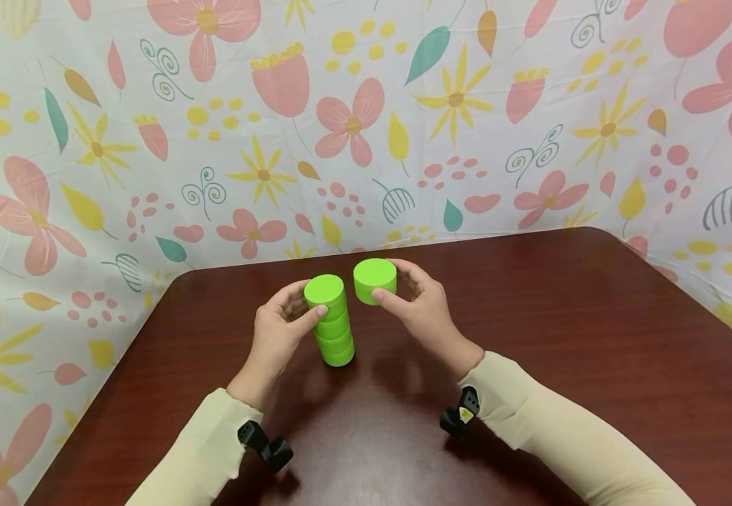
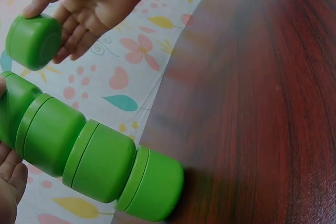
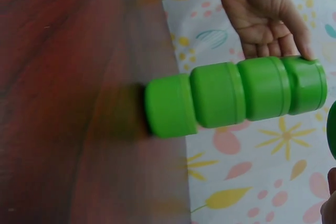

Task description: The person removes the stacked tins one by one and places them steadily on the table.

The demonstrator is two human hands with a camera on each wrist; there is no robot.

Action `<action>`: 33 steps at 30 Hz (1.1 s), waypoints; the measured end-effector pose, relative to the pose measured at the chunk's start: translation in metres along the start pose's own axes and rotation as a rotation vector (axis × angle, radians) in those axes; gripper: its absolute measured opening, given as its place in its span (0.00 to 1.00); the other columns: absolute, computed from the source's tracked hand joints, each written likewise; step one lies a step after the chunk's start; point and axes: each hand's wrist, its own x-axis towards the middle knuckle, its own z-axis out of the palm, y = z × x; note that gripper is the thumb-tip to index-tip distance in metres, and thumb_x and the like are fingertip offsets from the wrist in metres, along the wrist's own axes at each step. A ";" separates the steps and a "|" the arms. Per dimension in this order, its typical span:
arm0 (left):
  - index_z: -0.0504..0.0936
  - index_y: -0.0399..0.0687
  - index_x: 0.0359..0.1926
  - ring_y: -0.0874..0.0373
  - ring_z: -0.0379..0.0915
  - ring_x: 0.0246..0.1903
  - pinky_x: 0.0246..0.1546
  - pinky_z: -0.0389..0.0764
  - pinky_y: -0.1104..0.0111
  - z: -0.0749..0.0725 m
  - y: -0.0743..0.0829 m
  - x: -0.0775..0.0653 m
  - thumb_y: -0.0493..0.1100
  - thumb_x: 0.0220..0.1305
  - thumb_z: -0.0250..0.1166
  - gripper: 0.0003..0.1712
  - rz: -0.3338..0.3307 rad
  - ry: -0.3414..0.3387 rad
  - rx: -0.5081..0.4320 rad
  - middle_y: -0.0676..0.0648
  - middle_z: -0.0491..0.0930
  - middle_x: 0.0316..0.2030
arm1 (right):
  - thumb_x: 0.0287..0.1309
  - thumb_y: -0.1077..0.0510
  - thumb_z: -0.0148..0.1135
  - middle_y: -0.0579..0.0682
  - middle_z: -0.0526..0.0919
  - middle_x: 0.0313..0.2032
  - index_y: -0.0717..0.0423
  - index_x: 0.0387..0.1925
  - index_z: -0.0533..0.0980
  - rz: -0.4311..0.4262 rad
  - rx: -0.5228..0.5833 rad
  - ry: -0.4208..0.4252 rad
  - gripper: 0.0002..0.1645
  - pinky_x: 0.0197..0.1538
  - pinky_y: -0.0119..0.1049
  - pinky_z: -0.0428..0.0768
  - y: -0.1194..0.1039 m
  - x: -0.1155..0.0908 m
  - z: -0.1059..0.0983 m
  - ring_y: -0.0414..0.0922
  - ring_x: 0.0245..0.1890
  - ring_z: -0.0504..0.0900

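Note:
A stack of several small round green lidded jars (image 1: 334, 329) stands upright on the table, leaning slightly. My left hand (image 1: 275, 330) grips the topmost jar (image 1: 324, 289), thumb on the near side and fingers behind it. To the right of the stack top, my right hand (image 1: 427, 313) holds another green jar (image 1: 375, 273) in the air, thumb in front and fingers at the back. In the left wrist view this held jar (image 2: 32, 43) is apart from the stack. Only its edge (image 3: 332, 129) shows in the right wrist view.
The dark reddish wooden table (image 1: 568, 337) reaches back to a white cloth (image 1: 378, 190) printed with flowers and leaves. A black wrist camera (image 1: 266, 446) is strapped at the left sleeve, and a second one (image 1: 460, 412) at the right sleeve.

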 end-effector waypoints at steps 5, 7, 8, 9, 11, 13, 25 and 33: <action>0.76 0.40 0.54 0.62 0.78 0.42 0.41 0.78 0.72 -0.001 -0.001 -0.001 0.34 0.53 0.68 0.25 -0.003 0.001 0.005 0.39 0.80 0.46 | 0.50 0.64 0.67 0.57 0.80 0.45 0.60 0.53 0.72 0.019 -0.018 -0.019 0.27 0.49 0.34 0.74 0.007 -0.007 -0.002 0.39 0.44 0.77; 0.76 0.41 0.54 0.62 0.78 0.42 0.41 0.78 0.72 -0.001 -0.001 -0.001 0.34 0.53 0.69 0.25 -0.006 0.001 0.006 0.39 0.80 0.47 | 0.50 0.64 0.67 0.57 0.80 0.45 0.61 0.53 0.72 0.029 -0.020 -0.030 0.27 0.48 0.33 0.75 0.009 -0.010 -0.003 0.39 0.44 0.78; 0.76 0.41 0.54 0.62 0.78 0.42 0.41 0.78 0.72 -0.001 -0.001 -0.001 0.34 0.53 0.69 0.25 -0.007 -0.001 0.004 0.39 0.80 0.47 | 0.50 0.64 0.67 0.57 0.80 0.45 0.61 0.53 0.72 0.033 -0.022 -0.035 0.27 0.48 0.33 0.75 0.011 -0.011 -0.004 0.39 0.43 0.78; 0.76 0.41 0.54 0.61 0.78 0.42 0.41 0.78 0.72 -0.001 -0.001 0.000 0.34 0.53 0.69 0.25 -0.008 -0.001 0.003 0.39 0.80 0.47 | 0.50 0.64 0.67 0.57 0.80 0.45 0.61 0.53 0.72 0.036 -0.024 -0.041 0.27 0.48 0.34 0.75 0.012 -0.012 -0.005 0.39 0.43 0.78; 0.76 0.42 0.54 0.61 0.78 0.43 0.41 0.78 0.72 -0.001 -0.001 0.000 0.35 0.52 0.69 0.26 -0.010 -0.004 0.001 0.39 0.80 0.47 | 0.50 0.64 0.67 0.57 0.80 0.44 0.61 0.53 0.72 0.043 -0.034 -0.051 0.26 0.49 0.36 0.75 0.015 -0.014 -0.006 0.39 0.43 0.77; 0.76 0.42 0.54 0.60 0.78 0.43 0.41 0.78 0.71 -0.001 -0.001 0.000 0.35 0.52 0.69 0.26 -0.011 -0.006 0.001 0.39 0.80 0.47 | 0.50 0.63 0.67 0.56 0.80 0.44 0.60 0.52 0.72 0.053 -0.047 -0.067 0.26 0.49 0.37 0.74 0.019 -0.017 -0.007 0.39 0.43 0.77; 0.76 0.41 0.54 0.61 0.78 0.43 0.42 0.78 0.72 0.000 -0.002 0.000 0.34 0.53 0.69 0.25 0.001 0.000 -0.003 0.39 0.80 0.47 | 0.52 0.62 0.66 0.56 0.80 0.45 0.60 0.54 0.71 0.090 -0.082 -0.148 0.26 0.52 0.38 0.73 0.032 -0.028 -0.012 0.41 0.46 0.77; 0.76 0.40 0.54 0.62 0.78 0.41 0.41 0.78 0.72 -0.001 -0.002 0.001 0.33 0.52 0.69 0.25 0.015 0.008 -0.004 0.38 0.80 0.46 | 0.54 0.61 0.65 0.56 0.79 0.47 0.60 0.56 0.70 0.101 -0.058 -0.182 0.27 0.54 0.45 0.73 0.040 -0.029 -0.014 0.44 0.48 0.77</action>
